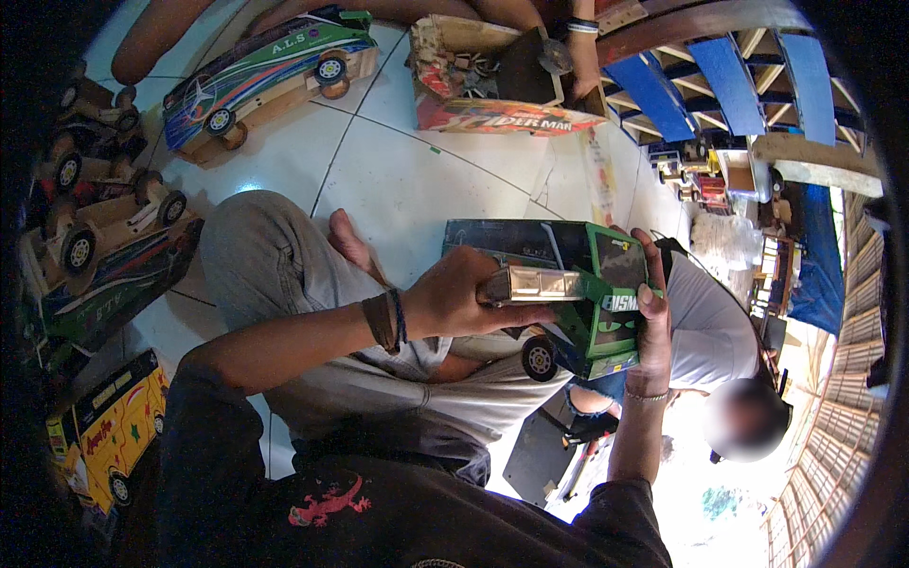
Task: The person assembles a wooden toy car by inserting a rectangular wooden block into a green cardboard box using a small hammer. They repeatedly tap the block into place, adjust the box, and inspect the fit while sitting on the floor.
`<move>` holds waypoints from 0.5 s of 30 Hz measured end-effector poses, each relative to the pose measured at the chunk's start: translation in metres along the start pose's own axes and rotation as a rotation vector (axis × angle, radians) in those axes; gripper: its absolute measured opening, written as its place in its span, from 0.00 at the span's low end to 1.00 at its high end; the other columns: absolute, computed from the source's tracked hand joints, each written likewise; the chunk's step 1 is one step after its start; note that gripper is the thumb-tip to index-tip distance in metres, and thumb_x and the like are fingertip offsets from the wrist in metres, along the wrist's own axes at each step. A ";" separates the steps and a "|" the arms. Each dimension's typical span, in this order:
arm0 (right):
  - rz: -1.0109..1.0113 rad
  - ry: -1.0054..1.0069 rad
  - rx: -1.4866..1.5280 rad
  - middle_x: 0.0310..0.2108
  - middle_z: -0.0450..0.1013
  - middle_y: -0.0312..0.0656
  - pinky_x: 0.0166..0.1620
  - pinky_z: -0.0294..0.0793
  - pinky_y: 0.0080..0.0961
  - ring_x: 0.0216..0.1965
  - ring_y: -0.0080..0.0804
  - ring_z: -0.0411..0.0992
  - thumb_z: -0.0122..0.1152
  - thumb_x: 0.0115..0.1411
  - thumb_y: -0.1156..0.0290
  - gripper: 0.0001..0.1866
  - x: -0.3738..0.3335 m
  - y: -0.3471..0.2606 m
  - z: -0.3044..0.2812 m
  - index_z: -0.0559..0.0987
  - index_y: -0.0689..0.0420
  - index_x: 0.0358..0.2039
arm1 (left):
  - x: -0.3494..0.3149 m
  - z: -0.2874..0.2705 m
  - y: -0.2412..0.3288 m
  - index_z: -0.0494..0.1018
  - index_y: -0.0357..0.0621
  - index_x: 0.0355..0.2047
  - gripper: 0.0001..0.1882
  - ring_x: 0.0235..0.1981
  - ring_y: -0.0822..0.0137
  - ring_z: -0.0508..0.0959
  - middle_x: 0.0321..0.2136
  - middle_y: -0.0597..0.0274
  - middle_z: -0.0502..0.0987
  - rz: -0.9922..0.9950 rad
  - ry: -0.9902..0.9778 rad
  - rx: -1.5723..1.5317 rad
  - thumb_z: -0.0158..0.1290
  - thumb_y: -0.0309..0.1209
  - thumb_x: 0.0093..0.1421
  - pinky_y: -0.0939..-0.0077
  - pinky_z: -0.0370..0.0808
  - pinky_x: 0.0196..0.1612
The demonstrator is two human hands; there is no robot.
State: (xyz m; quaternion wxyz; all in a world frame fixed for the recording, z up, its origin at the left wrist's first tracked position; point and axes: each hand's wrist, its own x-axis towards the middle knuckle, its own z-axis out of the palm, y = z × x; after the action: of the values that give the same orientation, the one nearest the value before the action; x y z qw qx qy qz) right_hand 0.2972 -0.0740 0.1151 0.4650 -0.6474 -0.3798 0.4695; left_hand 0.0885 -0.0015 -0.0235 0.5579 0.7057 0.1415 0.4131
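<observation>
Above my lap a toy bus [611, 254], green and black with a dark wheel [539, 358] showing, is tilted on its side. My right hand [653, 317] grips its green end, thumb on the near face and fingers over the edge. My left hand [454, 295] is closed around a small pale, box-like piece [538, 283], held against the bus's side. Whether that piece is wood or metal I cannot tell. The left fingertips are partly hidden behind it.
More toy buses lie around me: a green one [275, 80] ahead, upturned ones [104, 246] at left, and a yellow one [109, 431]. A red-sided wooden box [502, 115] holds small metal bits, a person's hand [584, 66] beside it. Another person [710, 322] sits at right.
</observation>
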 end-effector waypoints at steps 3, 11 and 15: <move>-0.003 0.002 0.019 0.67 0.61 0.50 0.66 0.63 0.35 0.65 0.40 0.64 0.70 0.52 0.49 0.52 -0.002 0.000 0.000 0.56 0.61 0.69 | -0.001 0.002 0.004 0.83 0.49 0.46 0.22 0.21 0.60 0.82 0.24 0.55 0.82 -0.057 0.050 -0.124 0.67 0.48 0.58 0.69 0.75 0.27; 0.005 -0.009 0.028 0.67 0.61 0.51 0.67 0.62 0.35 0.65 0.40 0.64 0.70 0.52 0.49 0.52 0.000 0.001 -0.003 0.56 0.61 0.70 | 0.006 -0.011 0.006 0.84 0.46 0.41 0.19 0.18 0.60 0.81 0.18 0.57 0.80 0.009 -0.066 0.074 0.66 0.48 0.59 0.69 0.73 0.23; 0.002 -0.007 0.014 0.67 0.61 0.51 0.67 0.62 0.35 0.65 0.40 0.65 0.70 0.52 0.47 0.52 0.000 0.000 -0.001 0.57 0.61 0.69 | 0.006 -0.017 0.006 0.82 0.45 0.35 0.18 0.18 0.59 0.80 0.17 0.56 0.78 0.039 -0.070 0.094 0.66 0.48 0.58 0.66 0.73 0.22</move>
State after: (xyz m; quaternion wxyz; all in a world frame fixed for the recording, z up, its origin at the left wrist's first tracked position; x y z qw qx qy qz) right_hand 0.2983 -0.0748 0.1150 0.4679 -0.6427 -0.3774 0.4749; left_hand 0.0783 0.0118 -0.0145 0.5207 0.7478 0.1271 0.3918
